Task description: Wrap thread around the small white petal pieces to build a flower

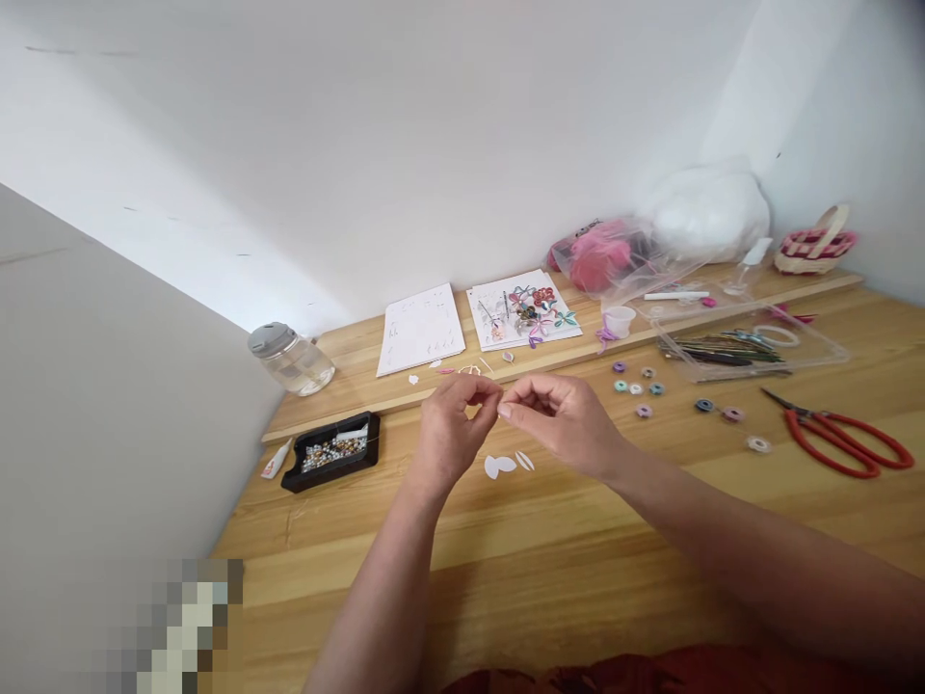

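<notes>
My left hand [455,424] and my right hand [560,419] meet fingertip to fingertip above the wooden table [520,569]. Thumb and forefinger are pinched together on each hand. Whatever lies between the fingertips is too small to make out. Just below the hands, several white leaf-shaped paper pieces [507,465] lie flat on the wood. Beyond the fingers, a small purple-and-white piece [508,357] rests near the raised shelf's edge.
A black bead tray [330,484] and a lidded jar [302,364] stand left. Papers [421,333] lie behind. Thread bobbins [643,412], red-handled scissors [842,443], a clear plastic tray [816,355] and a small basket [813,253] are at the right.
</notes>
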Demonstrator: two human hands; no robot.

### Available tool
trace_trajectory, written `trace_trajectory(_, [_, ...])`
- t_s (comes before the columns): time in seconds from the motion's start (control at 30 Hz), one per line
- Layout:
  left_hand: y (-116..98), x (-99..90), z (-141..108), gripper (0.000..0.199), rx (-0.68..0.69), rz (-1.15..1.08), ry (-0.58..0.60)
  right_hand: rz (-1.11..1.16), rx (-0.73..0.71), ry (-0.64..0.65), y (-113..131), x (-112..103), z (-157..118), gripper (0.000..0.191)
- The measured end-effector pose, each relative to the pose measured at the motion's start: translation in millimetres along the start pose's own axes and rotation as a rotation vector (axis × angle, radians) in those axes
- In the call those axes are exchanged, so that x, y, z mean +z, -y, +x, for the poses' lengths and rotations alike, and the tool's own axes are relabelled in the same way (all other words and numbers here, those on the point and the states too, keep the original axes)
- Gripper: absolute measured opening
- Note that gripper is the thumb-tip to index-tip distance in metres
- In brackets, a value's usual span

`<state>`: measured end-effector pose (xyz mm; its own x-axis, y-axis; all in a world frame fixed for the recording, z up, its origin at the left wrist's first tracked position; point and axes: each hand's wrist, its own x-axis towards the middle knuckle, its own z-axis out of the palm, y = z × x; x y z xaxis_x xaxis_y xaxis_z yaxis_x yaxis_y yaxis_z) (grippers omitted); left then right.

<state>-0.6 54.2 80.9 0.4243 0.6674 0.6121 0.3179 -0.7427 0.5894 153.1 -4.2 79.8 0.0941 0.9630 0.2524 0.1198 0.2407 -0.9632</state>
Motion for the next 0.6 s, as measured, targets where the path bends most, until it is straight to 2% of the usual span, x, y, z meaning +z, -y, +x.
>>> trace_trajectory(0.17, [-6, -2.6, -1, 0.004, -0.038, -0.126, 0.156, 0.037, 0.0, 0.001, 11, -17, 9, 0.015])
trace_trajectory(0.3, [-9, -4.5, -1, 0.001, -0.141, -0.323, 0.24, 0.188, 0.112, 0.018, 3, -24, 17, 0.02])
trace_trajectory(0.47, [-7, -6.1, 0, 0.009, -0.229, -0.49, 0.191, 0.352, 0.278, 0.078, -10, -19, 19, 0.025])
trace_trajectory(0.6, [-1, -3.5, 0, 0.013, -0.259, -0.48, 0.057, 0.447, 0.363, 0.115, -16, -10, 15, 0.026])
